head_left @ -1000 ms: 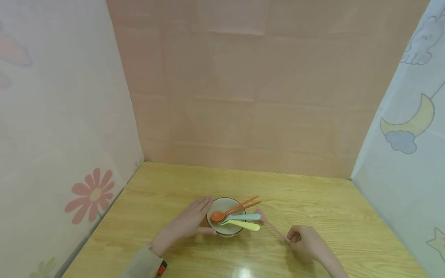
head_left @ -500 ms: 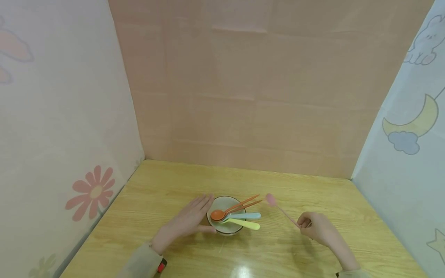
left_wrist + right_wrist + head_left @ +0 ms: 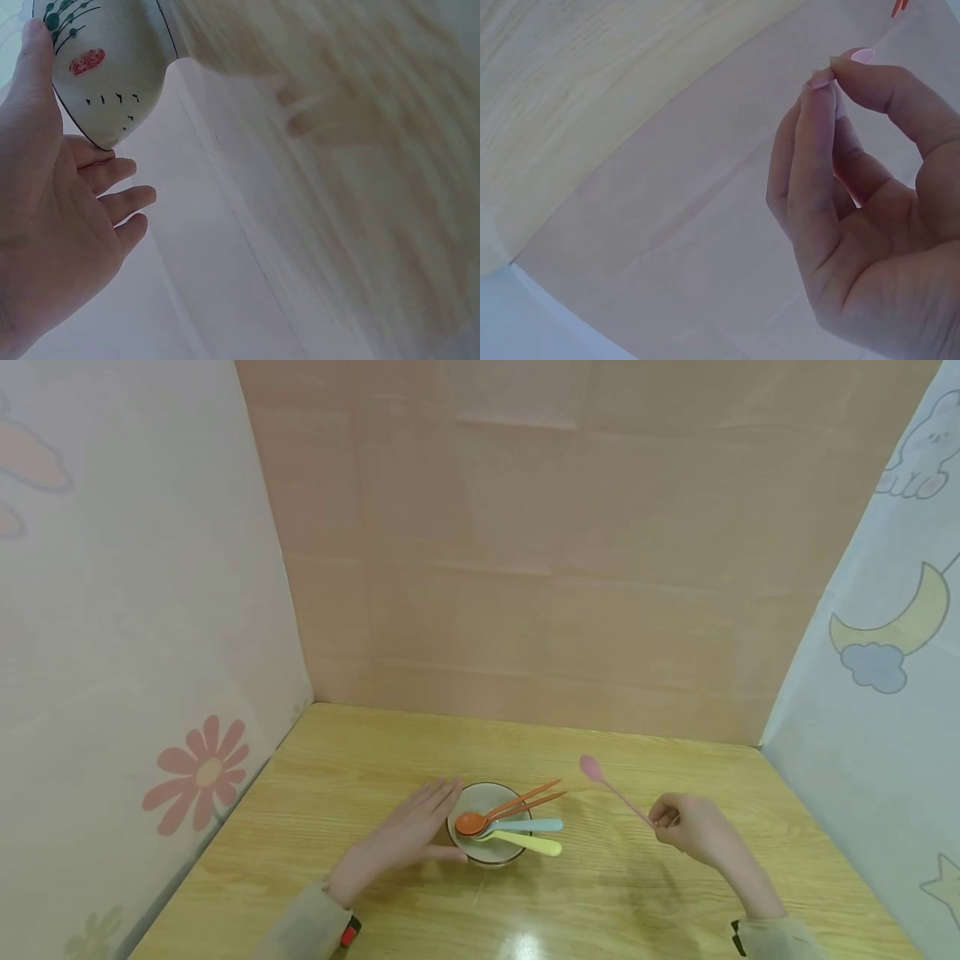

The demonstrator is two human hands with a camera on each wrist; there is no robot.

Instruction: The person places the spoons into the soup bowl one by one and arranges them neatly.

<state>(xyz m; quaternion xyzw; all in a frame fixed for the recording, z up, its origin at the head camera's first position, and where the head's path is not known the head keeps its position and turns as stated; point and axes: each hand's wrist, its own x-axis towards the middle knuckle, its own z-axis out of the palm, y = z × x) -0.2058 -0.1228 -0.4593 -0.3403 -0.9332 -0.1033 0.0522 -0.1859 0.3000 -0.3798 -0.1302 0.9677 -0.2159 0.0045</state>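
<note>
My left hand [image 3: 408, 828] rests against the left side of a pale, dark-rimmed bowl [image 3: 480, 797], fingers straight and thumb spread towards the near side. Green leaves and a red mark decorate the bowl's outer wall [image 3: 120, 86] in the left wrist view. Inside lean an orange spoon [image 3: 471, 824], a second thin orange handle, a spoon with a light blue handle [image 3: 536, 826] and one with a yellow handle [image 3: 528, 843]. To the right, my right hand [image 3: 693, 829] pinches the handle end of a pink spoon [image 3: 592, 768], raised above the table with its head pointing away and left.
The wooden table [image 3: 375, 743] meets a plain tan backdrop [image 3: 465, 610] at the back. White printed cloths stand at both sides, the left one [image 3: 150, 610] with a flower, the right one [image 3: 855, 760] with a moon. The handles stick out over the bowl's right rim.
My right hand has carried the pink spoon away from the bowl's right side, lifting it and moving it right and farther back. My left hand and the bowl have stayed in place.
</note>
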